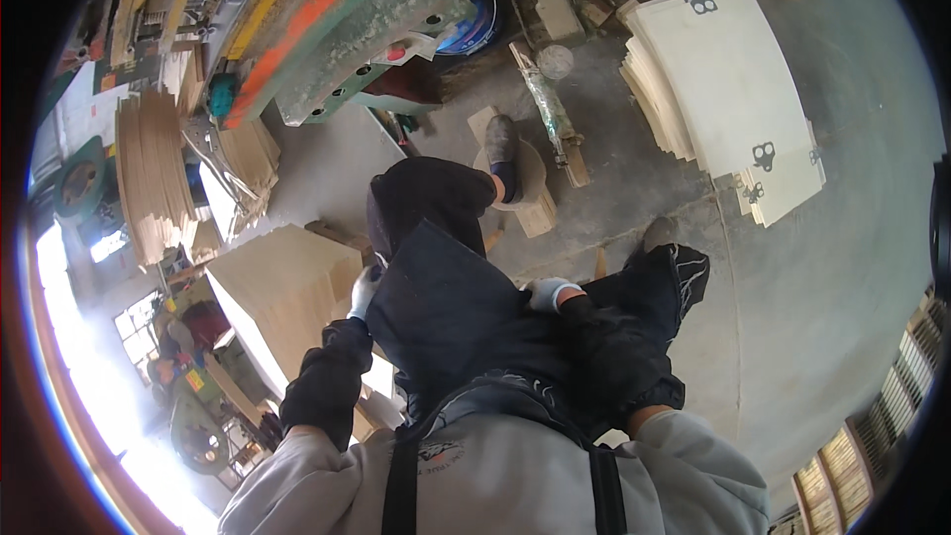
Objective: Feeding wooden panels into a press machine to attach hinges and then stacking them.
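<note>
A black apron (446,302) is spread over my lap, one corner pointing away from me. My left hand (366,291), in a pale glove, is closed at the apron's left edge, its fingertips partly hidden. On the other side my right hand (548,293), gloved too, has its fingers bent around the apron's right edge near my thigh. Black sleeve covers (332,372) wrap both forearms. One shoe (502,146) rests on a wooden board (535,210) on the floor.
Thin pale wood sheets (728,69) with dark metal pieces (763,156) on them lie at the right. A green and orange machine (337,59) stands ahead to the left. Beside my left arm is a stack of pale sheets (287,282). A plastic-wrapped bundle (547,109) lies ahead.
</note>
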### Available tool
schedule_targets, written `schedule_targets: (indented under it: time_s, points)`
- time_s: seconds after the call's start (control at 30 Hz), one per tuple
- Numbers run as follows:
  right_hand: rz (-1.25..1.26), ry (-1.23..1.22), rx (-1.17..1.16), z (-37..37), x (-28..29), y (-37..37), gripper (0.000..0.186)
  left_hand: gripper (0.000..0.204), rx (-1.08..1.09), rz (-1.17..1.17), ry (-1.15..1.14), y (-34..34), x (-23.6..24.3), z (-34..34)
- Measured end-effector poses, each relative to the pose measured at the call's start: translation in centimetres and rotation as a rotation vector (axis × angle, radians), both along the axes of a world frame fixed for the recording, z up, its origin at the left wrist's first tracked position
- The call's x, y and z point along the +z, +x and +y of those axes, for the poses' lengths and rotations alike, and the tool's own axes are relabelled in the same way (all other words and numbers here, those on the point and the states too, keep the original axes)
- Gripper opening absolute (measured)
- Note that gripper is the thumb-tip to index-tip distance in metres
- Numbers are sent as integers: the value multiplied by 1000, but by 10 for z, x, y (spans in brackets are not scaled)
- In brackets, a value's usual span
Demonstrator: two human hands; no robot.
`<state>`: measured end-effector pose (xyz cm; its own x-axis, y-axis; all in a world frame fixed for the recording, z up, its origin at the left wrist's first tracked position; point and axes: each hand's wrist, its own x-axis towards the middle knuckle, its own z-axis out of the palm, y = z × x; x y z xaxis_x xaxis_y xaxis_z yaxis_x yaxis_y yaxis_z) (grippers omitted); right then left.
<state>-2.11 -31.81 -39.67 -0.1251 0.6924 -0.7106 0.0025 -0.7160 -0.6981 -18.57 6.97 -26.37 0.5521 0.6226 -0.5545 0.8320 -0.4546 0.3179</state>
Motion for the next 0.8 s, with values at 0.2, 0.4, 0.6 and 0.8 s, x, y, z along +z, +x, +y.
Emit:
schedule_targets:
  time_s: [0.2, 0.4, 0.6, 0.8]
  points:
    - [182, 18, -313, -4, -45, 14, 53, 42, 188, -104, -417, -20, -93, -34]
    - [-6, -155, -579, -21, -127, -40, 60, 43, 169, -83, -513, -24, -105, -58]
    - [-134, -270, 55, 22, -59, -20, 53, 44, 252, 26, -464, -44, -88, -54]
    - [-401, -229, 69, 14, -57, -36, 32, 45, 268, 115, -446, -17, -71, -60]
